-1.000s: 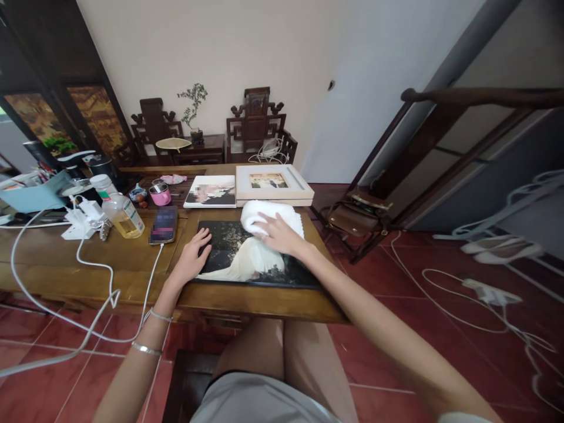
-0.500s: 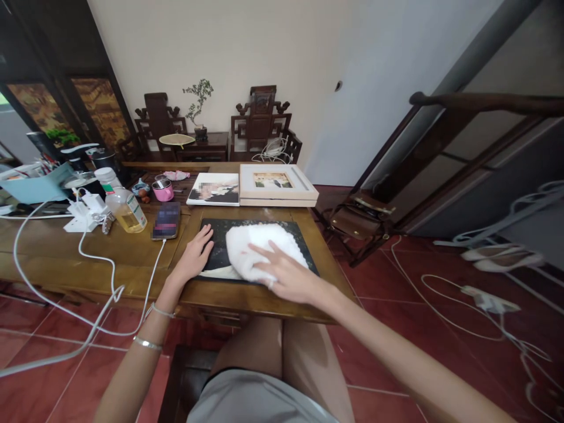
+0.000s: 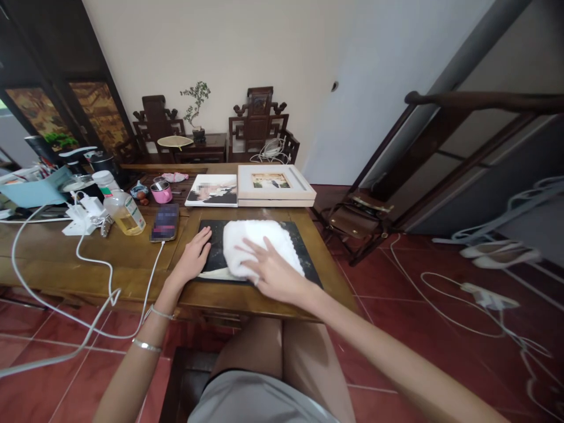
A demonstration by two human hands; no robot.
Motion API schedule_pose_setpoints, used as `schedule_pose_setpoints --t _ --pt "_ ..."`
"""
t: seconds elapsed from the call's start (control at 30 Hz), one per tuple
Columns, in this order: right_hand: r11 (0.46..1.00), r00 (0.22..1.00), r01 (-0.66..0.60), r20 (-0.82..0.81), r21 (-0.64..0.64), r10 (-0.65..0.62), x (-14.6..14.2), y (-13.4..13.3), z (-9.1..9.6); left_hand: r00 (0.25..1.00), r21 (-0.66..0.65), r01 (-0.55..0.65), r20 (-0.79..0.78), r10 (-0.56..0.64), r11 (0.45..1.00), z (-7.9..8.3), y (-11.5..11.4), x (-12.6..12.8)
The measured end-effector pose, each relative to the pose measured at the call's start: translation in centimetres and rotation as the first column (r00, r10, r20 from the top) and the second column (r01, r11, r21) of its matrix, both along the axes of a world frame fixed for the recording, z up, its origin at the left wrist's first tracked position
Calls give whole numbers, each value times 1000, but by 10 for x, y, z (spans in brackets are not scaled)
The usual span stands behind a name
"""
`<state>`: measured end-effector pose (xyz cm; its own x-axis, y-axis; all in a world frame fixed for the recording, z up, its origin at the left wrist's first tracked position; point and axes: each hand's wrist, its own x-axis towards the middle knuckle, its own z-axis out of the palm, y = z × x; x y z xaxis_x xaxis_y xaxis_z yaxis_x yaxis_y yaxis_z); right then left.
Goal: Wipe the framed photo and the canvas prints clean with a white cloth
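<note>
A dark, flat rectangular panel [image 3: 308, 252] with a picture or pattern on it lies near the front edge of the wooden table. On top of it is a fluffy white cloth [image 3: 251, 235], covering much of its middle. My right hand [image 3: 268, 267] presses flat on the cloth with its fingers spread. At the panel's left edge rests my left hand [image 3: 196, 254], fingers stretched out and holding nothing. A pale patch [image 3: 220, 274] shows along the panel's lower left edge, partly under the cloth.
Behind the panel lie a photo print [image 3: 212, 191] and a boxed picture frame [image 3: 277, 187]. To the left are a phone [image 3: 165, 222] on its charging cable, a bottle of yellow liquid [image 3: 127, 214], a pink cup [image 3: 161, 191] and a power strip [image 3: 81, 216]. A chair [image 3: 361, 220] holds a brown bag.
My right hand has slid the white cloth slightly to the left over the panel, its fingers now spread wider. My left hand has stayed at the panel's left edge.
</note>
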<state>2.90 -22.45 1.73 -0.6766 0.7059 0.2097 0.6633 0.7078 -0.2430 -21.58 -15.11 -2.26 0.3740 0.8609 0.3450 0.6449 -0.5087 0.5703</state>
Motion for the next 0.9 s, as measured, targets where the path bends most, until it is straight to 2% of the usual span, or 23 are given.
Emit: schedule_pose_setpoints --t 0.1,0.2,0.33,0.47,0.57,0.63,0.7,0.9 --pt "988 990 -143 -29 -59 141 0 -35 5 1000 -9 -2 -6 2 1000 1 -1 1" --pt "982 984 -175 -43 -73 172 4 -30 6 1000 -23 -2 -3 2 1000 1 -1 0" --pt "998 999 -47 -30 -36 46 4 27 4 1000 -26 0 11 0 1000 -3 0 -1" --pt "996 995 93 20 -14 -93 -11 90 2 1000 -30 4 12 -3 1000 -4 2 -3" --pt "985 984 174 47 10 -174 -25 108 1 1000 -24 11 23 -10 1000 -4 2 -3" --pt "985 984 169 49 28 -170 -31 101 1 1000 -19 7 30 -7 1000 -4 3 -3" --pt "994 993 110 42 30 -111 -33 78 1 1000 -17 4 27 -3 1000 -4 3 -3" --pt "989 992 -126 -34 -73 124 -15 -29 9 1000 -27 3 13 -3 1000 0 1 -1"
